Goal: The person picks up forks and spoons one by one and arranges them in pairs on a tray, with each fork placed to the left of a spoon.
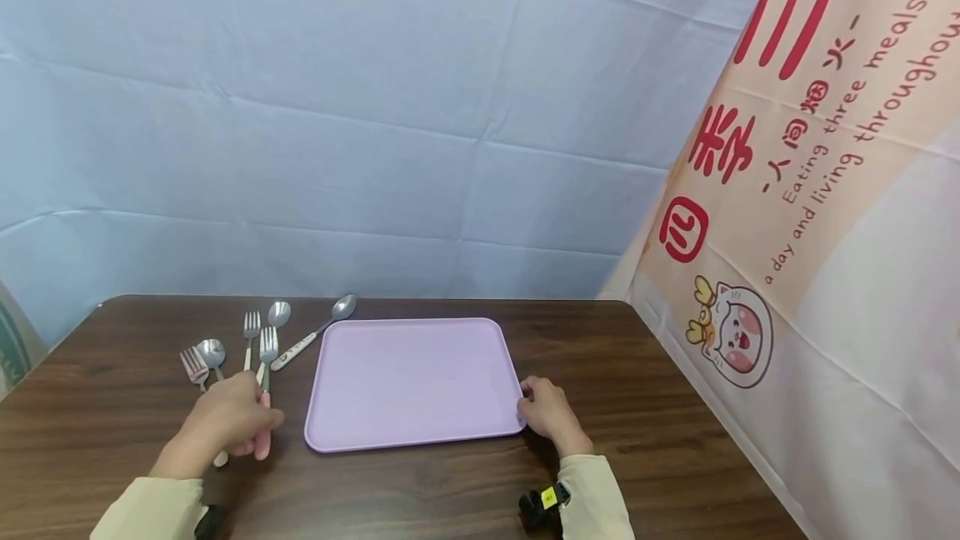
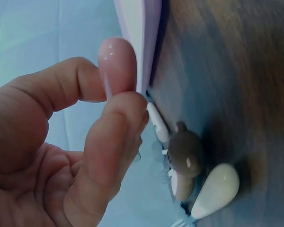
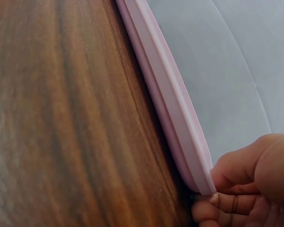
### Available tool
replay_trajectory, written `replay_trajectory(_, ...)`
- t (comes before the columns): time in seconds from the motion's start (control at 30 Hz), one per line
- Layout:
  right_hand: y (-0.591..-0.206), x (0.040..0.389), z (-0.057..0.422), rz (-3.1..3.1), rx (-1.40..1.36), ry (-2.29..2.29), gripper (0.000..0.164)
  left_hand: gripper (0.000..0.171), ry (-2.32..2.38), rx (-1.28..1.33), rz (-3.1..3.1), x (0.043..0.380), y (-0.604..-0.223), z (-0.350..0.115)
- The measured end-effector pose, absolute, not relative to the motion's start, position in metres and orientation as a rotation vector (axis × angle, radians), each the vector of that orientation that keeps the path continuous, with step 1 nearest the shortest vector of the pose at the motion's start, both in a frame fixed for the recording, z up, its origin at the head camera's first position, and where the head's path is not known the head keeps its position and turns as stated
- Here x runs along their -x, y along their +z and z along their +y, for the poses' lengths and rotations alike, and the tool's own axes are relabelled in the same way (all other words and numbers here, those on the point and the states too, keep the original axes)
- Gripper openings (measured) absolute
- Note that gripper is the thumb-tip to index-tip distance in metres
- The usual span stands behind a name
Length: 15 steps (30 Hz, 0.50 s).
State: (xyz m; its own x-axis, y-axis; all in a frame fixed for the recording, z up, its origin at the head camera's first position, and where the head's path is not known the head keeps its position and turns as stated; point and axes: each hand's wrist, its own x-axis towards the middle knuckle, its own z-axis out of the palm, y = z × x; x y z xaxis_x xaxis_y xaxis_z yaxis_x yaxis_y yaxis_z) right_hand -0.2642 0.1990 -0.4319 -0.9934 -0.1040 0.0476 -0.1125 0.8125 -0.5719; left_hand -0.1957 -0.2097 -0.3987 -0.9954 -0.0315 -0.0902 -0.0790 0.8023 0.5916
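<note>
My left hand (image 1: pixel 228 415) pinches a fork (image 1: pixel 267 344) by its pink handle, tines pointing to the back of the table. In the left wrist view the rounded pink handle end (image 2: pixel 117 64) shows between thumb and finger. Around that hand lie another fork (image 1: pixel 252 325), a spoon (image 1: pixel 279 313), and further left a fork (image 1: pixel 194 365) beside a spoon (image 1: pixel 212 353); their handles are partly hidden. A lilac tray (image 1: pixel 412 382) lies flat at the middle. At its front right corner my right hand (image 1: pixel 551 411) holds the rim, thumb above and fingers below.
A spoon with a patterned white handle (image 1: pixel 295 352) lies slantwise by the tray's left edge. In the left wrist view a brown animal-shaped handle (image 2: pixel 184 151) and a cream handle (image 2: pixel 217 189) are near the hand. A pale cloth (image 1: pixel 375 148) hangs behind the wooden table (image 1: pixel 660 440).
</note>
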Motion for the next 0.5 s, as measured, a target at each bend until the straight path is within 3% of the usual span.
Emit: replay_trajectory(0.5,-0.43,0.263,0.199,-2.968,-0.202,0.932,0.028,0.018,1.093,0.011,2.895,0.217,-0.404,-0.175)
